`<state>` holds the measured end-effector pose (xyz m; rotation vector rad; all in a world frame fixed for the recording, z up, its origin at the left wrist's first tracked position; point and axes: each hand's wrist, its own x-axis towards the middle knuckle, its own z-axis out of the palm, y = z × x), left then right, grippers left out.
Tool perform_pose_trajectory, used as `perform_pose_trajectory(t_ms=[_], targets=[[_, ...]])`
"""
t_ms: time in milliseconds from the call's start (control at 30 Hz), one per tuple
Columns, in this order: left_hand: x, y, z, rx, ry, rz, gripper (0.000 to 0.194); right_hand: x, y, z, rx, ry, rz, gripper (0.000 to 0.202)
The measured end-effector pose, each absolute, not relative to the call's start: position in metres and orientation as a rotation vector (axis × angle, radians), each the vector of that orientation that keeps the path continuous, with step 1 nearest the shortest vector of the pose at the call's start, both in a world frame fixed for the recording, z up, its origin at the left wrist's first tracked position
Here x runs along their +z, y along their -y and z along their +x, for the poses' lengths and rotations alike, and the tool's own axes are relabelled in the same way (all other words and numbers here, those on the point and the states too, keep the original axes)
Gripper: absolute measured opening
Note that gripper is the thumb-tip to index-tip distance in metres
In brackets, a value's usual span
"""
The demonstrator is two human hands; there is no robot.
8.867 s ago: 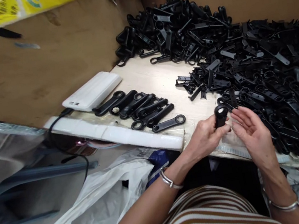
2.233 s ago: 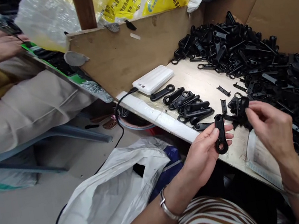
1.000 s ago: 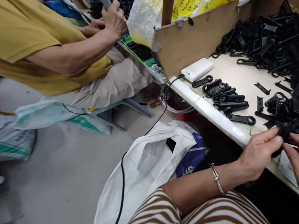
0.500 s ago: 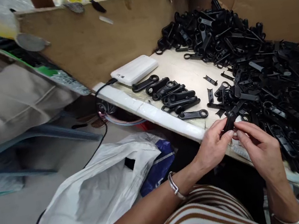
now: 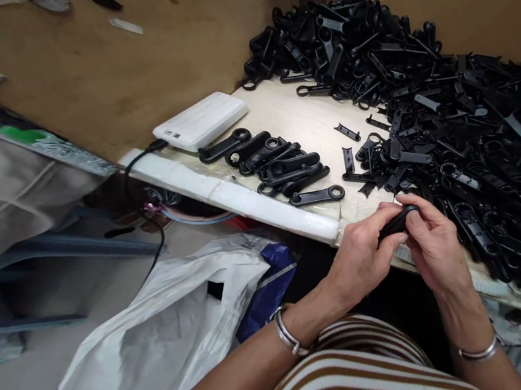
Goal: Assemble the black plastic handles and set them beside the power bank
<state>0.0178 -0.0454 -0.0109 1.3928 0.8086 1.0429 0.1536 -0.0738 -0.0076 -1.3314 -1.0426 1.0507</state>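
Between my two hands, over the front edge of the table, is a black plastic handle piece [image 5: 398, 222]. My left hand [image 5: 363, 254] is closed around its near end, thumb below and fingers above. The thumb and fingers of my right hand [image 5: 436, 245] pinch its other end; the fingers partly cover it. Several similar black handles [image 5: 293, 165] lie in a slanting row on the table, left of my hands. Beyond and to the right spreads a large heap of black plastic parts [image 5: 453, 123], ring-ended handles and flat strips mixed together.
A white power bank [image 5: 201, 122] with a black cable [image 5: 138, 154] lies at the table's left. Cardboard walls [image 5: 94, 69] stand behind. Below the white table edge [image 5: 241, 201] are an open white bag [image 5: 163, 331] and a bucket [image 5: 193, 213].
The view has shifted, so the table stuff sits further left and slightly higher. My right hand has turned and closed in on the handle's end, and the handle now lies flatter.
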Motion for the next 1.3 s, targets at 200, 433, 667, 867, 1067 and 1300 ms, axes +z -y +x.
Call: perform_pose_trajectory(t_ms=[200, 433, 667, 867, 1067, 1300], targets=[[-0.015, 0.042, 0.022, 1.020, -0.845, 1.536, 0.030, -0.019, 0.072, 0.153, 0.853, 1.015, -1.367, 0.022], [-0.021, 0.030, 0.012, 1.064, -0.744, 1.790, 0.032, -0.008, 0.071, 0.170, 0.781, 1.308, -1.556, 0.019], [-0.016, 0.025, 0.002, 1.230, -0.864, 1.303, 0.043, -0.015, 0.077, 0.160, 0.734, 0.826, -1.439, 0.027], [-0.009, 0.031, 0.032, 1.154, -0.663, 0.732, 0.055, -0.021, 0.072, 0.133, 1.104, 0.491, -1.114, 0.027], [-0.011, 0.028, 0.041, 0.992, -0.638, 0.819, 0.030, -0.019, 0.084, 0.142, 1.196, 0.639, -1.238, 0.033], [-0.008, 0.024, 0.025, 0.731, -0.591, 1.708, 0.020, 0.005, 0.086, 0.174, 0.918, 1.044, -1.377, 0.044]])
